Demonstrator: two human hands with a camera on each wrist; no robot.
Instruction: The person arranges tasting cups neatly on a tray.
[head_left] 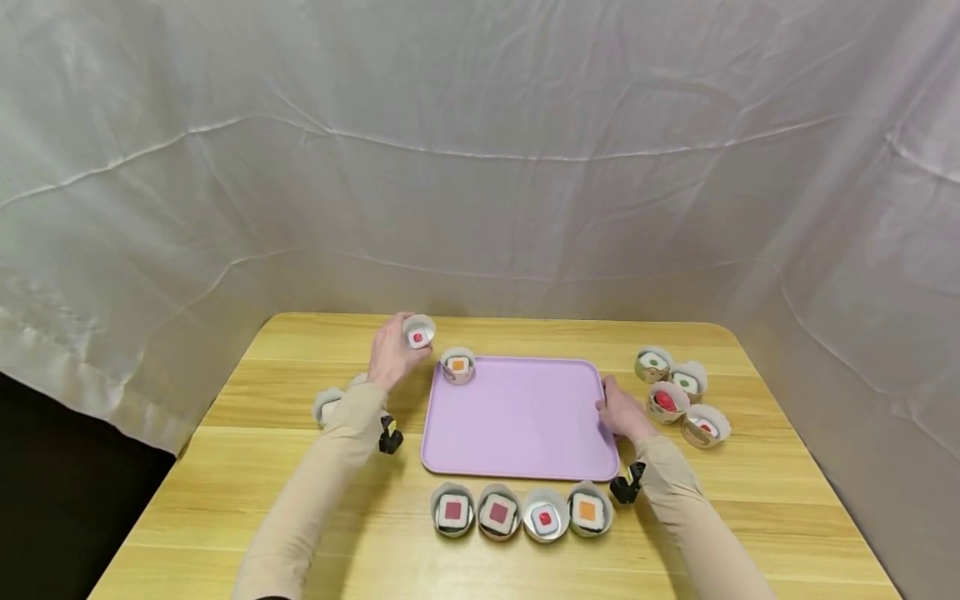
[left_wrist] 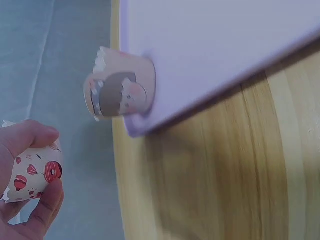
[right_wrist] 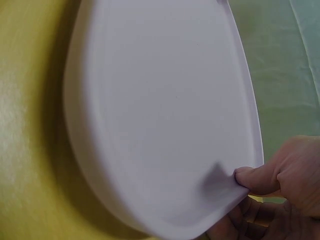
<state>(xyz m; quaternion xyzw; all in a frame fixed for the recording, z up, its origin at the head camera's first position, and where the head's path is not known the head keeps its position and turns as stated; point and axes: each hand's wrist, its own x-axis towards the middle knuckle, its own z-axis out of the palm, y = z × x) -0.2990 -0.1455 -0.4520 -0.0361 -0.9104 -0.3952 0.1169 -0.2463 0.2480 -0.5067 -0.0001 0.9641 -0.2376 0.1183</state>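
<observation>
1. Lilac tray point(head_left: 525, 417), set between the left and right edges of the wooden table point(head_left: 195, 525); the right hand point(head_left: 626, 412) pinches its right edge, thumb over the rim, other fingers below.
2. Over by the table's far edge, the left hand point(head_left: 392, 352) grips a red-printed cup point(left_wrist: 31, 167); its white piece point(head_left: 417, 337) has a red centre.
3. On the tray's far left corner stands a face-printed cup point(left_wrist: 117, 95) holding an orange-centred piece point(head_left: 458, 365).
4. Along the tray's near edge, a row of four cups point(head_left: 545, 494): two pieces with dark-pink centres, one red, one orange.
5. Toward the table's right edge, a cluster of cups point(head_left: 660, 414): two green-centred pieces, something red, one red-centred piece.
6. Toward the left edge, the sleeve point(head_left: 318, 492) partly hides more cups point(head_left: 321, 408); I can't make out their contents.
</observation>
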